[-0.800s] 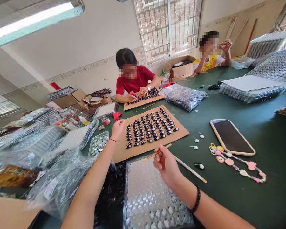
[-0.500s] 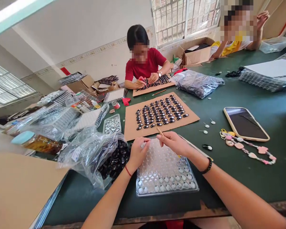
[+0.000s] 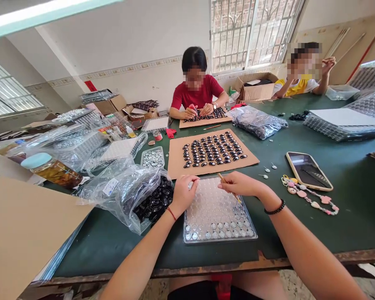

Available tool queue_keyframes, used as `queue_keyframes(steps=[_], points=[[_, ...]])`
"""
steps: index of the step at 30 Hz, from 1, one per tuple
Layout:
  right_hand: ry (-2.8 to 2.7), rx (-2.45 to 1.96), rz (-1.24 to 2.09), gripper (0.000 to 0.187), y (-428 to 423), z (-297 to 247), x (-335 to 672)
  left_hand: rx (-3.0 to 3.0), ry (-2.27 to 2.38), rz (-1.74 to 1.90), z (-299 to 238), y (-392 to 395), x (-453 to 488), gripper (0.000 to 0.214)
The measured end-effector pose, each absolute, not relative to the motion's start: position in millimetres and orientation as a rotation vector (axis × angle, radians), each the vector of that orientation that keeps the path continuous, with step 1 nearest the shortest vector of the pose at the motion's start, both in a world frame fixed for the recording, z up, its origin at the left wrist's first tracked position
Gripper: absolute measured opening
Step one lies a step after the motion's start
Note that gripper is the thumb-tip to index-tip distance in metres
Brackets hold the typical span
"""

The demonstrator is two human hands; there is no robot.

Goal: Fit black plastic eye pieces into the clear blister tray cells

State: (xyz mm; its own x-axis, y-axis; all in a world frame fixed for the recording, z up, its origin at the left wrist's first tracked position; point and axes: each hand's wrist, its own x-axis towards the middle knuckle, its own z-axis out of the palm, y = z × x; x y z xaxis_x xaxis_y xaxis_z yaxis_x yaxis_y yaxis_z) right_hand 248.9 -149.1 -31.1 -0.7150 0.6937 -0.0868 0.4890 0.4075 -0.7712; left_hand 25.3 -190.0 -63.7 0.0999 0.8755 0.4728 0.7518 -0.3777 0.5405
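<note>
Here, just across from me, a person sits at a green table [image 3: 356,225], both hands over a clear tray [image 3: 203,208]. The tray lies flat near the table's edge, straight in front of the person; round discs [image 3: 220,225] fill cells along its near side, and most of the rest look bare.

The right hand [image 3: 241,183] pinches a thin stick [image 3: 236,197] between thumb and fingers, slanting it so the yellow tip points down at the tray's right side. I cannot tell whether the tip touches a disc. The left hand [image 3: 183,192] is at the tray's far left corner, thumb and forefinger close at the tips; whether they grip anything, I cannot tell.

To my mind, a light pinch low on the stick would steady the tip, and it is best aimed at one disc at a time so neighbours stay seated. The left hand could brace the tray, which looks light enough to slide.

Beyond the tray lies a card [image 3: 175,160] bearing rows of black pieces [image 3: 213,150]; left of it sits a tub [image 3: 143,163] of small discs.
</note>
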Motion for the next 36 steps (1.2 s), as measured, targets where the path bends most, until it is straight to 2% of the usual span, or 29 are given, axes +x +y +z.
queue_keyframes(steps=[5,8,11,14,20,24,27,31,33,36], points=[[-1.958,-0.877,1.053,0.041,-157,-33,236,1.827,1.541,1.163,-63,-194,32,0.018],[-1.675,-0.692,0.993,0.036,-166,-33,227,1.369,1.246,1.035,-62,-202,42,0.032],[-1.554,-0.571,1.044,0.033,-173,-34,221,1.000,0.973,0.980,-60,-208,49,0.047],[-1.468,-0.504,1.132,0.031,-176,-36,217,0.757,0.896,1.070,-58,-211,51,0.043],[-1.401,-0.502,1.201,0.030,-180,-40,212,0.697,0.869,1.124,-62,-212,54,0.038],[-1.279,-0.521,1.181,0.029,-178,-39,214,0.794,1.012,1.170,-63,-207,50,0.037],[-1.184,-0.554,1.156,0.028,-177,-37,217,0.849,1.111,1.334,-59,-192,26,0.033],[-1.173,-0.589,1.180,0.028,-178,-39,217,0.462,0.970,1.610,-47,-167,-23,0.017],[-1.201,-0.593,1.205,0.028,-178,-41,217,0.373,0.899,1.580,-38,-165,-33,0.021],[-1.201,-0.597,1.216,0.028,-176,-42,217,0.599,0.833,1.422,-23,-189,-17,0.025]])
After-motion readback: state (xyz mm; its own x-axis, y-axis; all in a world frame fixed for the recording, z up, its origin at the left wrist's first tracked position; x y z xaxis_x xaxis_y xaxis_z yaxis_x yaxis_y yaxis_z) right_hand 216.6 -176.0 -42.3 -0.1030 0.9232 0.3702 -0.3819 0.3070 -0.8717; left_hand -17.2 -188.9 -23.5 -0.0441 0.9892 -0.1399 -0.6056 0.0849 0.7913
